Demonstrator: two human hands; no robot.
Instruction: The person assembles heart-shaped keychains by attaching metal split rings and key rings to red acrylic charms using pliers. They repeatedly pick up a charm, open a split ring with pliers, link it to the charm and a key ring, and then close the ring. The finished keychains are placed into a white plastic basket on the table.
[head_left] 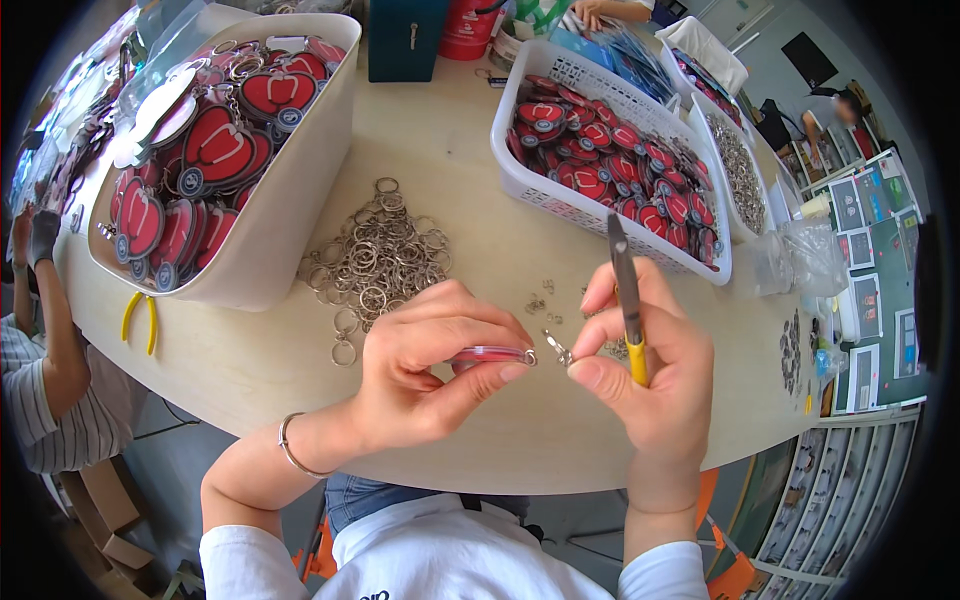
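Over a pale table (470, 150), the left hand (425, 365) pinched a red tag (490, 354) edge-on between thumb and fingers. The right hand (645, 360) gripped yellow-handled pliers (628, 300) and pinched a small metal clasp (557, 348) just beside the tag. A heap of key rings (375, 258) lay farther left, between two bins of red tags.

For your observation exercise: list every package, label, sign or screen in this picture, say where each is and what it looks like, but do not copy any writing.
Clear plastic bag: right of the white baskets, crumpled, see-through.
Printed cards: far right, rectangular, grey and green with white borders.
Cardboard boxes: floor, lower left, brown, flaps open.
Dark panel: top right, black rectangle, perhaps a screen.
Teal box: table's far edge, upright, metal latch.
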